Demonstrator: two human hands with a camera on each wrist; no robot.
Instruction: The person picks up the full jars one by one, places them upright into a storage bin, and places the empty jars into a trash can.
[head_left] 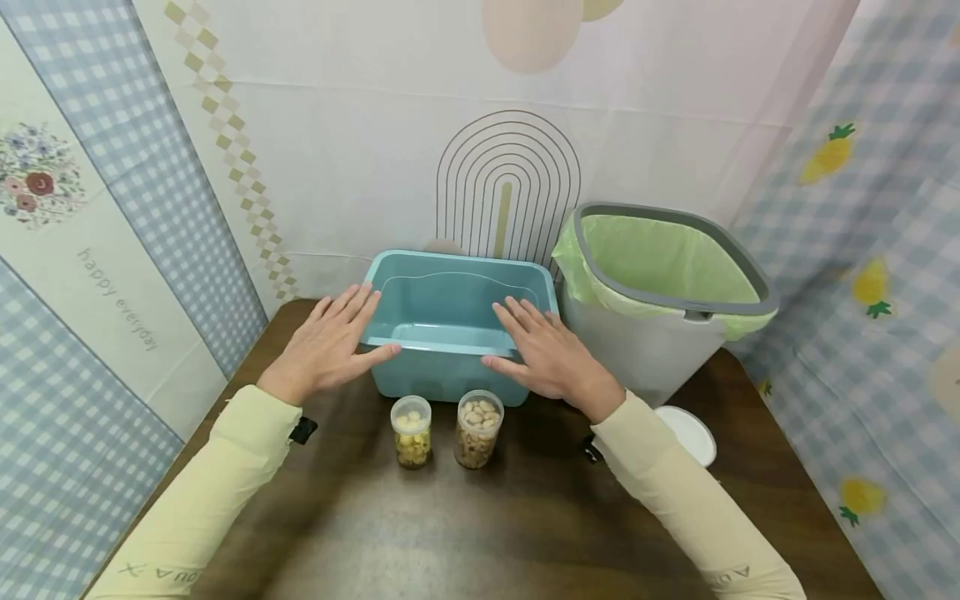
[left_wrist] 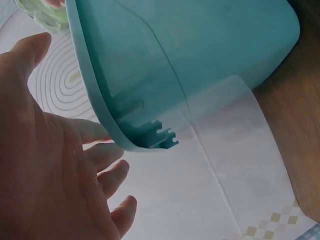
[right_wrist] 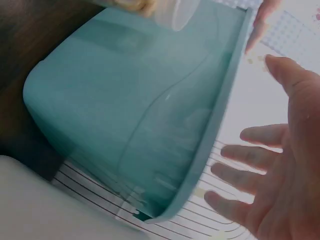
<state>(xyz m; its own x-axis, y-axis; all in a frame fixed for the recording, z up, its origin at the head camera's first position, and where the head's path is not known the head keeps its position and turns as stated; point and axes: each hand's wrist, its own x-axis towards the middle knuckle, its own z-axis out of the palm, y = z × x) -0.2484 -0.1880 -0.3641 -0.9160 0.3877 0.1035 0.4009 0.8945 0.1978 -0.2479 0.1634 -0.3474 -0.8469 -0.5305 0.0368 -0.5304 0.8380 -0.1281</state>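
Both hands hover at the two front corners of a teal plastic bin, palms down. My left hand has its fingers straight and its thumb pointing inward, overlapping the bin's left rim in the head view. The right hand is held the same way over the right rim, fingers extended, holding nothing. In front of the bin stand two clear lidless jars: one with yellow and pale pieces, the other with pistachio-like nuts. The wrist views show the bin's wall beside each hand's spread fingers.
A pale grey trash can lined with a green bag stands right of the bin. A white round lid lies on the dark wooden table beside it. Patterned cloth hangs behind and along both sides.
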